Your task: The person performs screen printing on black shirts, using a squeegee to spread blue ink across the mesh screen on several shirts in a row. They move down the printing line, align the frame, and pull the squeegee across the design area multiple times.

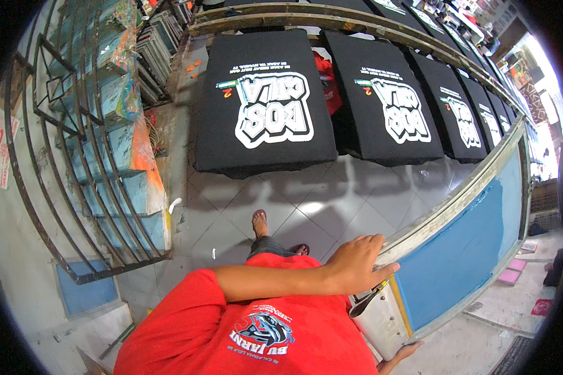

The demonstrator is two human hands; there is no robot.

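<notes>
I carry a screen-printing frame (463, 244) with blue mesh and pale metal edges at my right side, tilted. My left hand (356, 265) reaches across my red shirt and grips its upper rail near the near end. My right hand (399, 356) holds the lower near corner, partly hidden. A plain metal strip (381, 322) with a dark, curved part lies along that near end, beside my body. Ahead, several black shirts (266, 62) with white printed designs lie flat on boards in a row.
A long wooden rail (250, 22) runs behind the boards. Blue steps (112, 187) with a black metal railing (87, 275) stand on my left, near stacked frames (156, 56). Grey tiled floor (219, 194) lies under my sandalled feet. A cluttered bright area (525, 75) is at far right.
</notes>
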